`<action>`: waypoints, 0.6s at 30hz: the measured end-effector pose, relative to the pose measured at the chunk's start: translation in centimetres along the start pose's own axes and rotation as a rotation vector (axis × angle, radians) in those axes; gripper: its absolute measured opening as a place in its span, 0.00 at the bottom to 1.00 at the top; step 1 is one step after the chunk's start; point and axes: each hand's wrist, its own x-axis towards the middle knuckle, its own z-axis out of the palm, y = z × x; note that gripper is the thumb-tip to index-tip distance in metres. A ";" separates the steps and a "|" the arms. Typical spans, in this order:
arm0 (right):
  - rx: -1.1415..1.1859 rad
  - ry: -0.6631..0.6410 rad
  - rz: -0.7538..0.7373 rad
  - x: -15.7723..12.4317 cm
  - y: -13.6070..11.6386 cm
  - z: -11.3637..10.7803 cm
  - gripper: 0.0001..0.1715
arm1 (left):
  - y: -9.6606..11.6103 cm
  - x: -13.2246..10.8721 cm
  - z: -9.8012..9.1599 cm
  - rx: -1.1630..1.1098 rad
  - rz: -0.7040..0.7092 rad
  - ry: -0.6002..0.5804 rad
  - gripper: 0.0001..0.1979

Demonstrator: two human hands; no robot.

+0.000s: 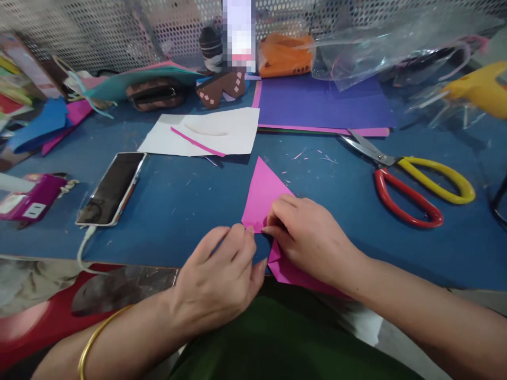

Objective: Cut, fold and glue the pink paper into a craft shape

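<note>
A bright pink paper (263, 192) lies near the table's front edge, its upper part showing as a pointed, folded-looking shape. My left hand (219, 269) is closed, with curled fingertips pressing on the paper's lower left corner. On the paper's lower edge, my right hand (312, 237) pinches between thumb and bent fingers. More pink paper (291, 272), with creases, shows below the right hand and runs under the wrist; whether it joins the upper part is hidden. Scissors (384, 158) with one red and one yellow handle lie open to the right of the right hand.
A phone (114, 187) with a cable lies left. Behind are a white sheet (233, 126) with a pink strip (198, 141), purple sheets (320, 105), a brown paper shape (222, 91) and an orange packet (285, 55). A yellow glue gun (477, 89) sits far right.
</note>
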 end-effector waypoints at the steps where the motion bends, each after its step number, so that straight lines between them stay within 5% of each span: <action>1: 0.002 0.002 0.001 0.0 0.0 0.0 0.08 | -0.3 -0.1 0.1 -0.038 -0.015 -0.009 0.10; 4: 0.018 0.004 0.004 0.1 -0.1 0.0 0.08 | -1.2 -1.3 0.5 -0.161 -0.166 0.001 0.12; 7: 0.036 -0.001 0.006 0.0 -0.1 0.0 0.07 | -1.5 -2.7 0.9 -0.154 -0.302 0.134 0.15; 12: 0.024 0.036 -0.008 -0.1 -0.2 0.1 0.08 | -0.5 -2.5 1.6 -0.150 -0.121 0.172 0.17; 18: 0.068 0.050 -0.030 -0.1 0.2 0.0 0.07 | 0.2 -1.3 2.0 -0.182 -0.137 0.140 0.16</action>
